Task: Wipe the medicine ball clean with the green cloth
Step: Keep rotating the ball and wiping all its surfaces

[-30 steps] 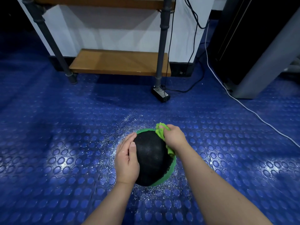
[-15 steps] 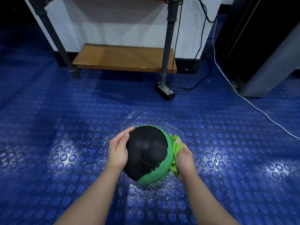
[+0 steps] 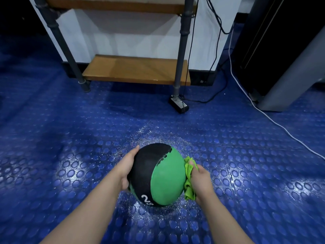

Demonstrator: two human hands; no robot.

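Green cloth (image 3: 189, 182) is bunched in the right hand (image 3: 202, 178), fingers curled round it, pressing it vs the right flank of the medicine ball (image 3: 158, 175). Left hand (image 3: 126, 170) lies on the opposite flank, fingers fairly straight along the black panel, thumb low on the near side. It braces the ball but grips nothing.

Ball is btwn both hands, straight ahead of the person, resting on or just off the floor (can't tell which). Green panel faces up & right. It's round, so no long axis. What counts is that the cloth is on the right side only, w/ top & left faces a sweep away over the crown. Prob. the next move needs the cloth dragged up & leftward, or the left hand rolling the ball toward it.

Blue studded floor (image 3: 70, 155) round the ball is speckled w/ droplets. Wooden shelf (image 3: 137, 69) & white cable (image 3: 281, 127) lie farther off.
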